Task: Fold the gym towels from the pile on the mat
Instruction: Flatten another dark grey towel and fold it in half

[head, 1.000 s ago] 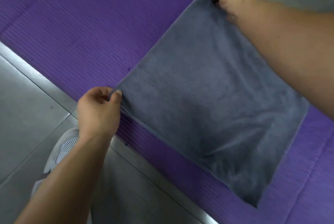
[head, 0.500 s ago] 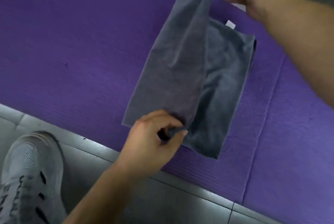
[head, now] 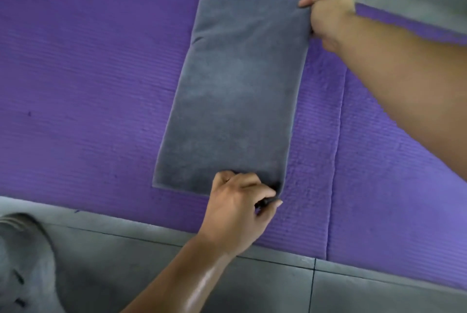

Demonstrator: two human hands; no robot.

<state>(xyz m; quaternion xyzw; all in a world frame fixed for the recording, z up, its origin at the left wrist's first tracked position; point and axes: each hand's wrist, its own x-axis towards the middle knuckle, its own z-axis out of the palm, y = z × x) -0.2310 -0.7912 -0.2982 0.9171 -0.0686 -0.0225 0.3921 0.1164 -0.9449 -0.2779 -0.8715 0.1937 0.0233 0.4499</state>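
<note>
I am over a purple mat (head: pixel 88 85) with thin ridges. It lies on smooth grey floor tiles (head: pixel 252 287). A grey shoe (head: pixel 22 262) sits at 8 o'clock; it is blurry, so I only think it is mesh. The grey towel (head: pixel 235 90) lies flat on the mat near the middle, a long, soft, fuzzy rectangle. My left hand (head: pixel 240 211) pinches its corner at 6 o'clock. My right hand (head: pixel 328 14) pinches the corner at 1 o'clock, fingers curled round the edge.

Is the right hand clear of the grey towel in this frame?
No, the right hand grips the far right corner of the grey towel.
</note>
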